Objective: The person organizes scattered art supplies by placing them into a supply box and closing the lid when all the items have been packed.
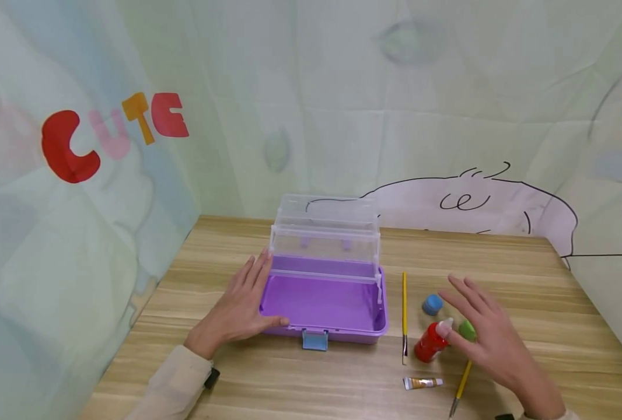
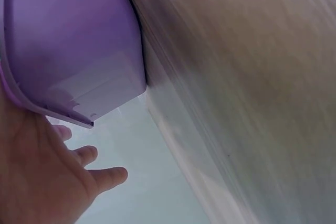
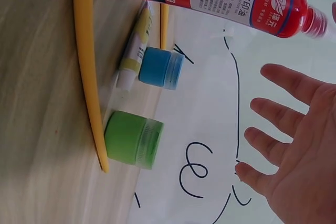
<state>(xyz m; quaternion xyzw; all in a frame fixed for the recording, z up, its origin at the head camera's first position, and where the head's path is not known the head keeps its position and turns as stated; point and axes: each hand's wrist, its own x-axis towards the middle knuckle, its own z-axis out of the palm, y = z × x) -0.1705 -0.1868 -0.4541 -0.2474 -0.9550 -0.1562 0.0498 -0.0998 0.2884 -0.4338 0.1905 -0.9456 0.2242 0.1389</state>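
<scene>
A purple plastic box (image 1: 316,303) sits on the table with its clear tiered top part (image 1: 327,239) raised at the back and a blue latch (image 1: 315,340) at its front. My left hand (image 1: 243,309) rests along the box's left rim, fingers straight and thumb over the front corner. On the right, my right hand (image 1: 492,338) hovers with fingers spread, holding nothing. Just beside its thumb stands a red bottle (image 1: 429,344) with a pale nozzle and a printed label. A green jar (image 3: 131,139) is partly hidden behind that hand in the head view.
Close by are a blue jar (image 1: 432,304) and a small paint tube (image 1: 422,382). One yellow-handled paintbrush (image 1: 404,309) lies right of the box; another paintbrush (image 1: 463,382) lies under the right hand. Printed cloth walls (image 1: 237,163) border the wooden table (image 1: 195,262).
</scene>
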